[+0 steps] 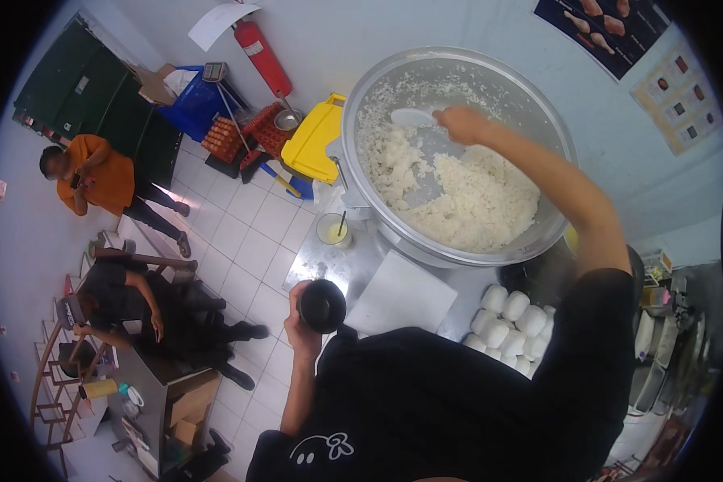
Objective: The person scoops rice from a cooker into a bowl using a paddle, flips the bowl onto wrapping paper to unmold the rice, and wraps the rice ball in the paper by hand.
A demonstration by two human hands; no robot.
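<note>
My right hand [463, 125] grips a white rice paddle [411, 117] by its handle, inside a large round metal pot [358, 199]. Cooked white rice [476, 199] lies heaped along the near and left sides, with grains stuck to the wall. My left hand [302, 322] holds a small black cup [322, 306] by its side, apart from the pot. The cup's inside is too dark to tell what it holds. Between cup and pot, a white sheet or board [402, 294] lies on the metal table [304, 262]. Several wrapped white rounded portions [512, 325] sit by my right side.
A glass with pale yellow liquid and a dark stick [334, 231] stands near the table corner. A yellow lidded bin [316, 140], egg trays [226, 140] and a blue crate [194, 105] are beyond. One person [99, 172] stands; another [126, 301] sits by a desk [147, 391].
</note>
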